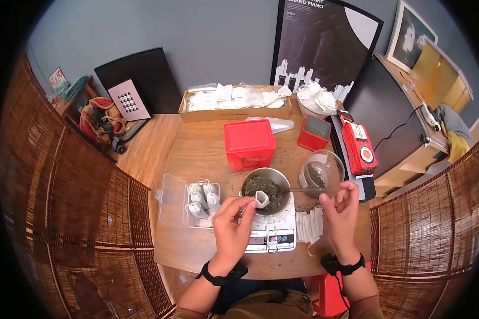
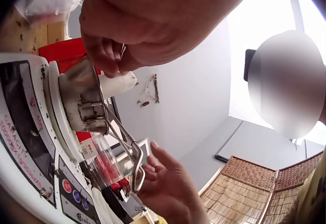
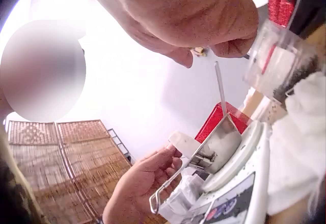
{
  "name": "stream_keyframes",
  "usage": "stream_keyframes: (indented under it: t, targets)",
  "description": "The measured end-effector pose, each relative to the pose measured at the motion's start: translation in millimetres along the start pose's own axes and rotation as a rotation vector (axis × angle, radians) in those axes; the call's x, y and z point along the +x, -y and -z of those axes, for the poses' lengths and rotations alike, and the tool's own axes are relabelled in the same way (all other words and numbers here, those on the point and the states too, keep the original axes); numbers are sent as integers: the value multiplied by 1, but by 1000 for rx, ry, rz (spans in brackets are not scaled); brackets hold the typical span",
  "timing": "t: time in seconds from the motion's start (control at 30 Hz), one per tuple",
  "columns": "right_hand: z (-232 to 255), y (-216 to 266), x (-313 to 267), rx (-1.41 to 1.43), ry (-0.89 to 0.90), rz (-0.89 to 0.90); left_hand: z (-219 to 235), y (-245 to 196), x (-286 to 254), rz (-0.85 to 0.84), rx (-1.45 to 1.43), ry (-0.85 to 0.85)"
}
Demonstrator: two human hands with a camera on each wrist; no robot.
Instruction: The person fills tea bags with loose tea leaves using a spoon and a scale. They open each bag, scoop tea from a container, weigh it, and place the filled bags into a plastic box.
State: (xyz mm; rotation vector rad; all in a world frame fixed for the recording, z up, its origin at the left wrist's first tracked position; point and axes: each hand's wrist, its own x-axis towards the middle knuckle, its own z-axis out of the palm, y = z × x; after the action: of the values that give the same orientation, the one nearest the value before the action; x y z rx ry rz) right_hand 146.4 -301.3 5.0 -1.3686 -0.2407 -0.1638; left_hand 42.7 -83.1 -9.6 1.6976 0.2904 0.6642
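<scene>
My left hand [image 1: 231,228] pinches a small white cloth tea bag [image 1: 262,200] by its side, its mouth open upward. The bag is over a steel pot [image 1: 289,204] of dried green leaves [image 1: 254,186], and the left wrist view shows it beside the pot's rim. A metal spoon [image 1: 302,190] leans in the pot, its handle pointing right. My right hand [image 1: 343,215] hovers near the handle's end with thumb and fingers apart; in the right wrist view a gap shows between hand and spoon handle [image 3: 220,84]. Under the pot is a white digital scale [image 1: 288,234].
Left of the scale, an open plastic box [image 1: 173,199] holds several filled bags [image 1: 198,207]. Flat white bags [image 1: 310,223] lie to the right, below a clear jar [image 1: 332,170]. Behind stand a red canister [image 1: 250,143], a smaller red tin [image 1: 314,141] and a cardboard box [image 1: 234,115].
</scene>
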Motion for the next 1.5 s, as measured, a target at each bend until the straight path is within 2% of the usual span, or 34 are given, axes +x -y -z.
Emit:
stream_keyframes:
  t: [0.03,0.1,0.17,0.23,0.33,0.63,0.7,0.83,0.93,1.0,1.2,1.5]
  targets:
    - [4,0,0,-1,-5,-1,0,2,0,1,0,5]
    - [5,8,4,-1,100,-416,-1,3,0,-9,-3,-15]
    - [4,2,8,43,162,-437,-1,2,1,1,-2,-17]
    - [-4,0,11,79,248,-561,-2,1,2,12,0,-22]
    - [-14,0,8,62,215,-532,-2,-2,1,58,-49,-79]
    - [-8,-8,4,118,151,-488,9,-18,-2,39,-75,-17]
    - [-8,-8,3,118,143,-483,11,-22,-2,131,-186,52]
    - [-9,-4,3,111,122,-477,10,-18,4,199,-264,70]
    - [-7,-4,3,113,116,-476,8,-9,8,192,-184,103]
    - [-6,-6,3,121,115,-476,6,-4,9,97,-60,92]
    - [0,-7,6,155,114,-463,6,-14,15,-34,94,91]
    - [-2,-2,12,229,81,-452,5,-21,17,-33,95,77]
